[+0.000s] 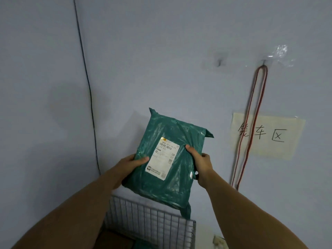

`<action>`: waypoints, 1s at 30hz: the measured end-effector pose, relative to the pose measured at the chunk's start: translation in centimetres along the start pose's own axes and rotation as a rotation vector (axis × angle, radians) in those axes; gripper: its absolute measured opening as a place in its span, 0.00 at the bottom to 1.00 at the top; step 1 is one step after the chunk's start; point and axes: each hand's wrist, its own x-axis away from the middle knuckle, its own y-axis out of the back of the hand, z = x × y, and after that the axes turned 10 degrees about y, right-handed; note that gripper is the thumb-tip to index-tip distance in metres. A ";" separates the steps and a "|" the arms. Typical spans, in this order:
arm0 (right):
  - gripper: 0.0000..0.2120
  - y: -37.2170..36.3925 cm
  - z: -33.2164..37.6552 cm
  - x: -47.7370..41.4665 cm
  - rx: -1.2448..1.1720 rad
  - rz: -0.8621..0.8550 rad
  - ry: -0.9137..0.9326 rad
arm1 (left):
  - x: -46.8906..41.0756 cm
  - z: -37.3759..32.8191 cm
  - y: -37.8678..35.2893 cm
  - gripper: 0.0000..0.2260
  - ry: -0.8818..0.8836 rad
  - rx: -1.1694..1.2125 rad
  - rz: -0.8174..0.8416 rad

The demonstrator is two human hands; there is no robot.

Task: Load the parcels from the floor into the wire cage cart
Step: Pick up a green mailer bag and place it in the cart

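Hands first: I see the left hand [132,163] gripping the left edge of a green parcel [172,186], with its thumb lying flat on the front and touching the white label [162,159]. The other fingers are behind the bag, so I cannot see them. The right hand [199,162] grips the right edge the same way, thumb on the front and fingers hidden behind. The parcel is a soft plastic bag, a bit crinkled, and it is held up in the air with the label facing me. It tilts a little, top corner leaning left. It hangs just above the wire cage cart [149,218], and its bottom corner dips in front of the cart's top rim. Inside the cart I can see something brown [115,238] low down, but it is too dark to tell what it is. Behind it all is a pale wall [161,51]. A thin black cable [89,97] runs down the wall on the left. On the right a red cord [251,123] hangs from a small hook [264,62] and crosses a paper sign [280,146] with writing on it.
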 end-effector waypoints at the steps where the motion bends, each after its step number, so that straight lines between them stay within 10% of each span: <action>1: 0.40 0.0 -1.8 -0.5 0.016 -0.026 -0.031 | -1.3 1.5 -0.6 0.23 0.034 -0.012 0.011; 14: 0.35 -3.6 -29.8 -5.3 0.265 -0.071 -0.362 | -18.7 28.2 -1.0 0.18 0.573 0.016 0.203; 30: 0.43 -0.5 -63.4 -7.2 0.759 -0.185 -0.597 | -32.4 57.9 -12.2 0.13 0.738 -0.116 0.232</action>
